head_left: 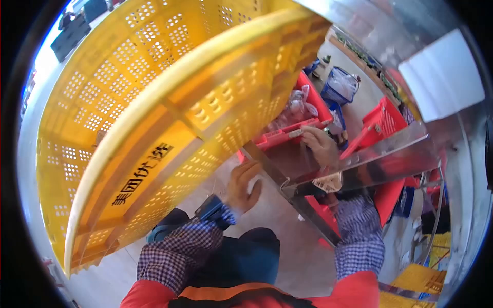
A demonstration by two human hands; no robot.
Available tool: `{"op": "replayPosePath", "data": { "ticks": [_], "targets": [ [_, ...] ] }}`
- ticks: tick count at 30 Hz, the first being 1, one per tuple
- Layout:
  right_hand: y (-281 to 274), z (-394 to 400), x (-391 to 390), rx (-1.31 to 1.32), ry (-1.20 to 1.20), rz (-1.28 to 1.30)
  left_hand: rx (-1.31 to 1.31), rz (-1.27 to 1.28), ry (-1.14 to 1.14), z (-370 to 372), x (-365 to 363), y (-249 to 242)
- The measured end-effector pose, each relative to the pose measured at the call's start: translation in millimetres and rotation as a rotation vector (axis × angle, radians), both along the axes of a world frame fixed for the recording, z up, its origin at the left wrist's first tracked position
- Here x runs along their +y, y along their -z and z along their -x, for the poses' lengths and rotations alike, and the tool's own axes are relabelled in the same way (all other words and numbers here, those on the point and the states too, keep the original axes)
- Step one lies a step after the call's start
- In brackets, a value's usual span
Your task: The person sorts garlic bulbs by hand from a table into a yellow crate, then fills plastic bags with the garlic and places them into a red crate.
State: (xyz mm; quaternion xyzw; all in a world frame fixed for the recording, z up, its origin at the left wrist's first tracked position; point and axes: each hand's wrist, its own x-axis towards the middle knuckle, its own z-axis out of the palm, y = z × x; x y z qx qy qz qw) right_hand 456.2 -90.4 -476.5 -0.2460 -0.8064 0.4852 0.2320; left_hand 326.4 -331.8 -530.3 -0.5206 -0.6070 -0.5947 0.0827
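Observation:
A large yellow perforated crate point(169, 128) with black lettering fills the upper left of the head view. My left hand point(244, 186) is near its lower right edge, thumb apart from the fingers, with nothing seen in it. My right hand point(321, 146) is farther right, beyond a metal bar point(359, 165), its fingers bent at the rim of a red crate point(321, 124). Clear plastic bags point(295, 110) lie in that crate. A printed paper tag point(328, 182) shows by my right wrist. Checked sleeve covers reach over both forearms.
A metal frame leg point(308, 210) slants down between my arms. Behind stand a blue basket point(340, 84) with bags and another red crate point(380, 123). A white sheet point(444, 74) is at upper right. Yellow crates point(418, 280) sit at lower right.

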Motion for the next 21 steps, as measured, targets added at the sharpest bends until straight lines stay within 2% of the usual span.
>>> {"op": "replayPosePath", "data": {
  "ticks": [1, 3, 5, 6, 8, 10, 11, 15, 16, 17, 19, 20, 21],
  "targets": [
    [9, -39, -2, -0.128, 0.005, -0.187, -0.002, 0.013, 0.015, 5, -5, 16],
    [30, -101, -27, -0.393, -0.007, -0.554, 0.102, 0.309, -0.085, 11, -13, 46],
    [-45, -96, -113, -0.276, 0.086, -0.606, 0.140, 0.331, -0.189, 33, 16, 49],
    [-43, -97, -134, -0.287, 0.087, -0.608, 0.157, 0.394, -0.115, 48, 31, 37],
    [-38, -99, -163, -0.493, 0.230, -0.481, 0.167, 0.455, -0.039, 72, 66, 24],
    [-30, -99, -165, -0.530, 0.248, -0.556, -0.719, 0.471, 0.376, 84, 100, 23],
    [-29, -98, -165, -0.559, 0.275, -0.635, -0.717, 0.466, 0.394, 87, 110, 29],
    [-41, -94, -171, -0.656, 0.202, -0.769, -0.572, 0.393, 0.417, 100, 117, 66],
    [-37, -93, -168, -0.654, 0.203, -0.799, -0.533, 0.371, 0.418, 94, 117, 68],
    [-34, -91, -166, -0.647, 0.203, -0.834, -0.526, 0.367, 0.437, 85, 109, 49],
    [-30, -89, -165, -0.641, 0.208, -0.839, -0.089, 0.439, 0.049, 70, 90, 18],
    [-29, -89, -163, -0.633, 0.195, -0.840, 0.058, 0.423, -0.083, 77, 101, 47],
    [-30, -91, -161, -0.635, 0.210, -0.851, 0.062, 0.408, -0.073, 80, 96, 56]
  ]
}}
